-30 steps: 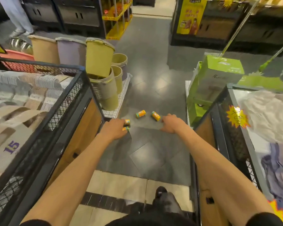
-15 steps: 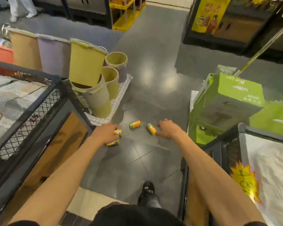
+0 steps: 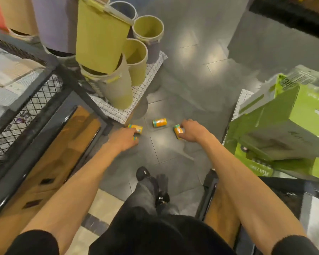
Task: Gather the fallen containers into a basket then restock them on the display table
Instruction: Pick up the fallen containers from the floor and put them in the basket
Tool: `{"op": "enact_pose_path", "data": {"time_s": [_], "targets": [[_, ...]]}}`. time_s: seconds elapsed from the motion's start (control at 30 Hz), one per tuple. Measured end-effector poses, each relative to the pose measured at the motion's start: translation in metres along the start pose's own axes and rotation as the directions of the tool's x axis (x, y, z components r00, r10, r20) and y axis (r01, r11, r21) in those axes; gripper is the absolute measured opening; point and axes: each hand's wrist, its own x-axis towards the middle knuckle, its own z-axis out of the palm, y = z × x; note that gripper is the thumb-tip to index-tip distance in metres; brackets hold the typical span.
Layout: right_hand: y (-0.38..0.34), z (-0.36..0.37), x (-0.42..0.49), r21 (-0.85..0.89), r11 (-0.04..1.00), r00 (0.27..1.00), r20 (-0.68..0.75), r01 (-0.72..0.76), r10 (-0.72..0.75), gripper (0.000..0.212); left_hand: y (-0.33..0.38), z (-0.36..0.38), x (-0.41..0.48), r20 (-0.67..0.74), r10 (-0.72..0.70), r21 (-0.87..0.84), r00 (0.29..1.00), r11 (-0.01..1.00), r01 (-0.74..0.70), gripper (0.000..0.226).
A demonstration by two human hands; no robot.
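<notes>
Left hand (image 3: pixel 124 138) is gripping the left can (image 3: pixel 136 128), right hand (image 3: pixel 191 131) the right can (image 3: pixel 177 131). Both arms are reaching down to the grey floor (image 3: pixel 173 157) mid-frame, middle can (image 3: pixel 159 122) lying between.

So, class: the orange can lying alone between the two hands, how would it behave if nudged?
The orange can lies on its side on glossy tiles, so it would probably roll. It looks rigid and small, so likely an easy grip.
</notes>
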Motion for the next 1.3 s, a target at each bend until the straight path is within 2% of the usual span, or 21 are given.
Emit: {"op": "enact_pose_path", "data": {"time_s": [0.2, 0.5, 0.73, 0.9, 1.13, 1.3], "targets": [[-0.018, 0.002, 0.070, -0.032, 0.999, 0.997, 0.079, 0.028, -0.026, 0.047, -0.029, 0.007, 0.048, 0.048, -0.050, -0.101, 0.998, 0.993, 0.055, 0.034], [-0.063, 0.026, 0.208, -0.125, 0.979, 0.968, 0.212, 0.163, -0.134, 0.046, -0.087, 0.042, 0.144, 0.150, -0.171, -0.274, 0.974, 0.939, 0.207, 0.036], [-0.060, 0.115, 0.334, -0.137, 0.969, 0.949, 0.271, 0.205, -0.162, 0.047, -0.130, 0.149, 0.234, 0.163, -0.225, -0.371, 0.961, 0.888, 0.271, 0.038], [-0.054, 0.201, 0.427, -0.121, 0.969, 0.946, 0.271, 0.217, -0.178, 0.047, -0.160, 0.239, 0.304, 0.117, -0.226, -0.372, 0.967, 0.893, 0.254, 0.041], [-0.064, 0.309, 0.566, -0.123, 0.948, 0.938, 0.229, 0.293, -0.260, 0.051, -0.209, 0.344, 0.402, 0.100, -0.268, -0.232, 0.958, 0.930, 0.284, 0.043], [-0.084, 0.368, 0.652, -0.096, 0.932, 0.928, 0.173, 0.351, -0.331, 0.057, -0.252, 0.414, 0.460, 0.048, -0.230, -0.157, 0.972, 0.959, 0.235, 0.059]]}}
